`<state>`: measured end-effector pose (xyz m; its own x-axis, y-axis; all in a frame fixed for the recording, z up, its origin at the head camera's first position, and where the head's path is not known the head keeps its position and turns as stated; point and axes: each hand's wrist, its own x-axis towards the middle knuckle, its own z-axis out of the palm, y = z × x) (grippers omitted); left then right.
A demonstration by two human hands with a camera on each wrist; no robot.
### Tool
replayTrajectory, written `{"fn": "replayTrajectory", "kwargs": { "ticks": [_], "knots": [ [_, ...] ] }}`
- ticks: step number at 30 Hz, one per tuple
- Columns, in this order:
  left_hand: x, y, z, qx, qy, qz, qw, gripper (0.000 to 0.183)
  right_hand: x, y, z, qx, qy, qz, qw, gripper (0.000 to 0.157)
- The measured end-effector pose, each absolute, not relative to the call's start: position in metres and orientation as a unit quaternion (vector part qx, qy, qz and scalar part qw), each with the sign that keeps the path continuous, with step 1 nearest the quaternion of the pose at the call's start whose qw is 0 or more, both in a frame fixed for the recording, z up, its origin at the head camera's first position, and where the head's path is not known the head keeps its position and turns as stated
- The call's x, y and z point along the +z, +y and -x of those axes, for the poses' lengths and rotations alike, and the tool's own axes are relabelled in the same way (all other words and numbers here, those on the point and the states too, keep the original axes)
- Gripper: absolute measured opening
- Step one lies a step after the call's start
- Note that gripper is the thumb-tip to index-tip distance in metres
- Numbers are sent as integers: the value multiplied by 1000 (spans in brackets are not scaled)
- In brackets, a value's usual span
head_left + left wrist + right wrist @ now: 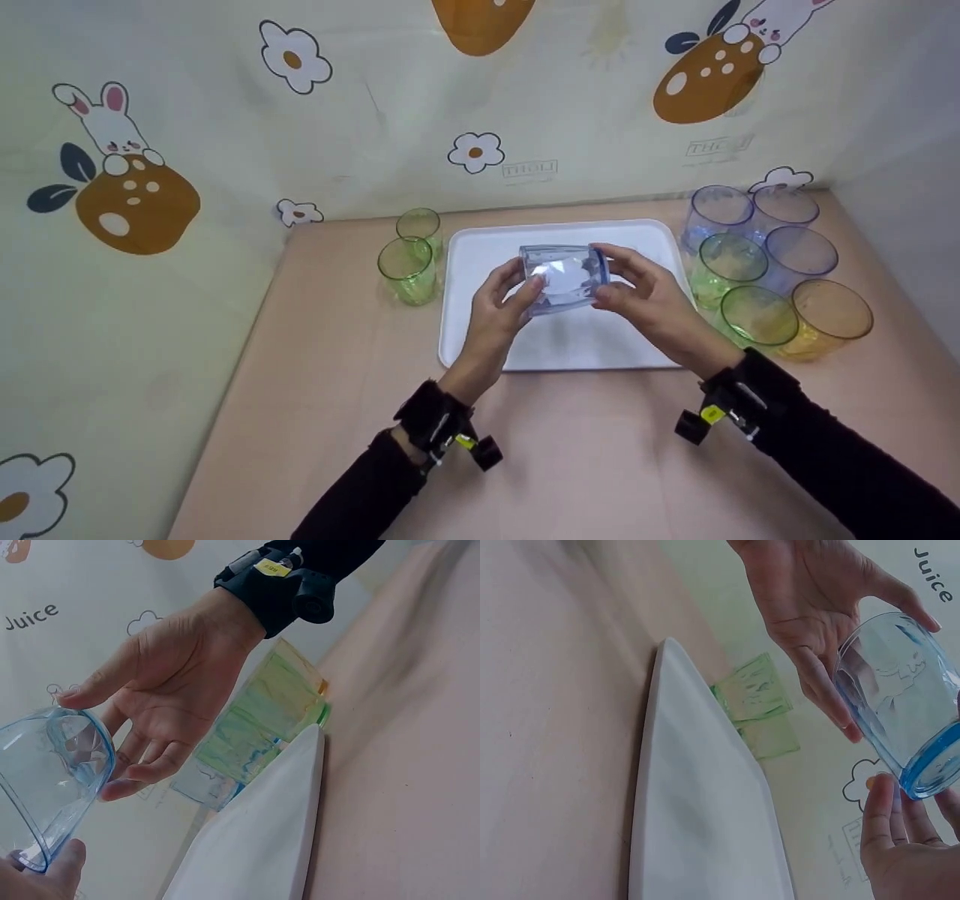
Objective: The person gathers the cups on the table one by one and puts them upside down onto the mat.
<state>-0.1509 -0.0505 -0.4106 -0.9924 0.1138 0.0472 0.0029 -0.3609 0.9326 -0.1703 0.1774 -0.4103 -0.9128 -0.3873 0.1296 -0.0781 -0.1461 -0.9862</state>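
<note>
A clear bluish cup (564, 279) lies sideways in the air over a white tray (480, 337). My left hand (491, 309) grips its left end, thumb along the front wall and fingers behind. At the other end my right hand (664, 304) holds the cup by its thick blue base, thumb below and fingers above. In the right wrist view the cup (900, 690) shows a raised figure on its wall. Only part of the left hand (64, 874) shows at the lower corner of the left wrist view.
Two green cups (407, 270) stand left of the tray. Along the tray's right side are three blue cups (801, 259), two green cups (757, 319) and an orange cup (832, 315), close together. A patterned cloth (390, 135) hangs behind the table (337, 420).
</note>
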Motion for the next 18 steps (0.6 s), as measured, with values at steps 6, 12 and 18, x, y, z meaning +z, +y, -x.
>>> {"fn": "replayTrajectory", "kwargs": {
  "ticks": [6, 12, 18],
  "knots": [
    [-411, -55, 153, 820, 566, -61, 62, 78, -408, 179, 171, -732, 647, 190, 98, 55],
    [-411, -59, 155, 802, 588, -72, 82, 81, -406, 180, 170, -718, 667, 187, 73, 55],
    [-415, -64, 156, 789, 602, -82, 88, 78, -403, 182, 173, -714, 672, 188, 53, 55]
  ]
}}
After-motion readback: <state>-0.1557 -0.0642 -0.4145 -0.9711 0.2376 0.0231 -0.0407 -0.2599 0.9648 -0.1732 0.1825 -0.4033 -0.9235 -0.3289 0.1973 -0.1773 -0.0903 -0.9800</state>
